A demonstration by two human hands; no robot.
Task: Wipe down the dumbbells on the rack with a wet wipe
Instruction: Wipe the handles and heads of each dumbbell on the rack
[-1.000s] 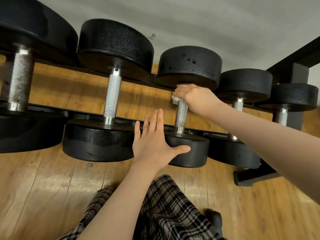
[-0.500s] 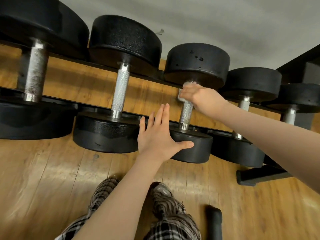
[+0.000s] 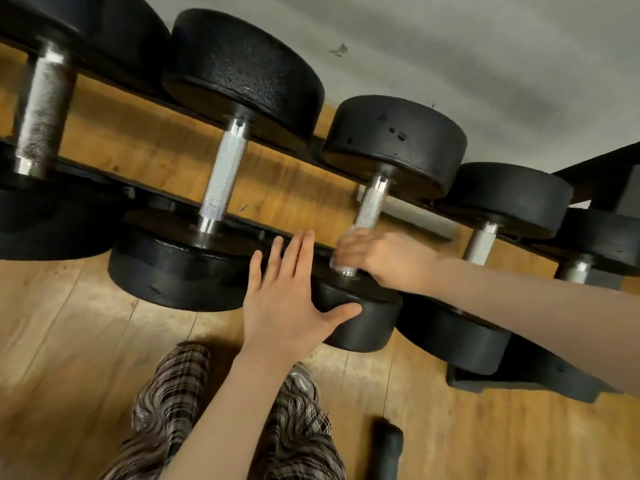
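Several black dumbbells with knurled steel handles lie side by side on a low black rack (image 3: 162,202). My left hand (image 3: 289,296) rests flat, fingers straight, on the near head of the middle dumbbell (image 3: 394,140). My right hand (image 3: 374,252) is wrapped around the lower end of that dumbbell's handle (image 3: 370,202), close to the near head. A sliver of white wet wipe (image 3: 348,270) peeks out under its fingers; the rest of the wipe is hidden in the fist.
A larger dumbbell (image 3: 225,174) lies just left of the middle one, and a smaller one (image 3: 485,237) just right. The rack's black foot (image 3: 485,379) sticks out on the wooden floor at right. A black cylinder (image 3: 386,452) lies on the floor by my plaid-clad legs.
My right hand has slid with the wipe down the handle from the far head to the near head. My left hand has stayed on the near head; the view shifted.
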